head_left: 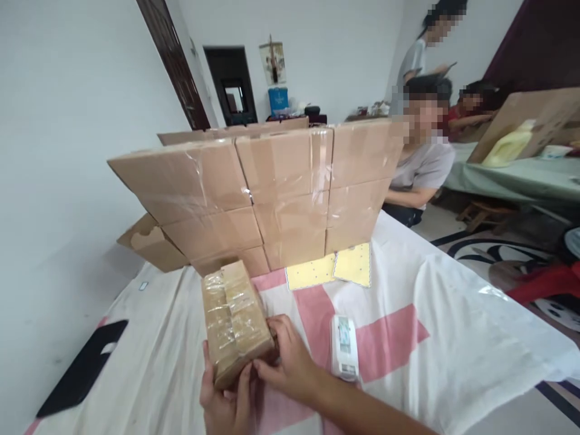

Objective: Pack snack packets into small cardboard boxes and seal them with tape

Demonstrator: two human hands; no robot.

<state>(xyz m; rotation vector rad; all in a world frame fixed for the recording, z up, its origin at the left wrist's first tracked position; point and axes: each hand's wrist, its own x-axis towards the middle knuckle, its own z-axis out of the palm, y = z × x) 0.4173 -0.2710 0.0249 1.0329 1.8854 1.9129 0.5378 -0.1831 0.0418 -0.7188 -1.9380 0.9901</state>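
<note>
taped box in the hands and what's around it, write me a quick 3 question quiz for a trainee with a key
1. True or false: the left hand and the right hand are both on the taped box.
2. What lies at the foot of the cardboard wall, on the cloth?
a) a pair of scissors
b) yellow sheets
c) a red cup
3. Fill in: in the picture, the white object lies to the ___ of the taped box.

Key: 1. True; 2. b; 3. right
</note>
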